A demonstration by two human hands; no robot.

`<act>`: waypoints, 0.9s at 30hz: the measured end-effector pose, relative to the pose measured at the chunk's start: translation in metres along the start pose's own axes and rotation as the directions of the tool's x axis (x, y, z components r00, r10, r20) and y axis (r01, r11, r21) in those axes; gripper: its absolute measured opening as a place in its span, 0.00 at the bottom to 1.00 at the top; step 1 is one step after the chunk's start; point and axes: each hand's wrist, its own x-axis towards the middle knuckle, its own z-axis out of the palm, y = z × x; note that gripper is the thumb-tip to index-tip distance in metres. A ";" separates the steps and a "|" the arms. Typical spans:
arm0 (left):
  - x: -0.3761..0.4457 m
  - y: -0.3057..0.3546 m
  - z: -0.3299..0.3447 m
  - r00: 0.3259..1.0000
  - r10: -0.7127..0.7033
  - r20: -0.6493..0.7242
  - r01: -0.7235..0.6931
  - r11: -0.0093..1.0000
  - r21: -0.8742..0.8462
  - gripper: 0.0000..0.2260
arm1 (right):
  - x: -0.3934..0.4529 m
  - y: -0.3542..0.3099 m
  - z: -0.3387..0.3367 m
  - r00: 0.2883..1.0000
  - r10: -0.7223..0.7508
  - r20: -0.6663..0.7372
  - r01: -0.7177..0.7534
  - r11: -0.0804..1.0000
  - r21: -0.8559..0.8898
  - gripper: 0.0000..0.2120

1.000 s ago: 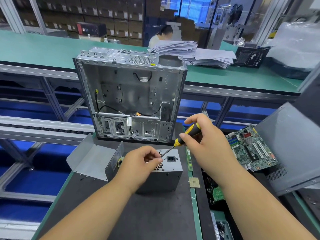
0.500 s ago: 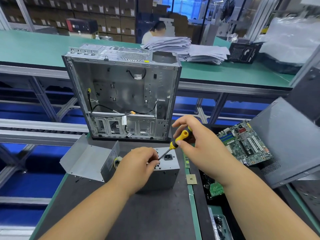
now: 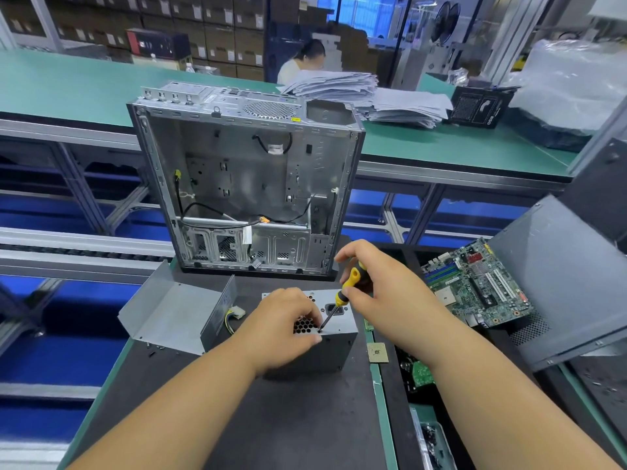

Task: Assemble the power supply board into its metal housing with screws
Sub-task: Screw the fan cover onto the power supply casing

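Head view is showing one metal power supply housing [image 3: 334, 347] lying on the dark mat [image 3: 288, 418] in the near middle of the bench. Left hand [image 3: 281, 325] is resting on its top, fingers curled narrow at the near edge beside the honeycomb vent [image 3: 304, 325]; I cannot tell if they are pinching a screw. Right hand [image 3: 383, 293] is gripping one screwdriver [image 3: 342, 295] with a yellow and black handle, its tip touching the top face next to the left fingertips. Just behind, one open computer case [image 3: 244, 184] is standing upright and is blocking the far side of the mat. To the left, one bent metal cover [image 3: 173, 313] is lying, with a yellow wire bundle [image 3: 232, 317] showing between it and the housing. To the right, one green motherboard [image 3: 475, 286] is leaning against a grey panel [image 3: 559, 276]. One small square chip [image 3: 377, 352] is lying just beside the housing. A few loose screws [image 3: 154, 347] are lying near the cover.
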 end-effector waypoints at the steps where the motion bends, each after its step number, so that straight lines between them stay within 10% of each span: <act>1: 0.002 -0.001 0.000 1.000 -0.010 0.002 0.010 1.000 -0.022 0.07 | 0.001 -0.001 0.000 1.000 -0.001 0.008 0.001 1.000 -0.012 0.18; 18: 0.008 -0.008 0.006 0.999 -0.037 0.009 0.038 0.987 -0.156 0.09 | 0.023 -0.033 -0.002 0.967 -0.078 0.241 0.153 0.939 -0.310 0.11; 27: 0.008 -0.007 0.009 0.998 -0.054 -0.024 0.049 0.979 -0.196 0.11 | 0.033 -0.037 -0.001 0.993 -0.002 0.115 0.063 0.846 -0.530 0.11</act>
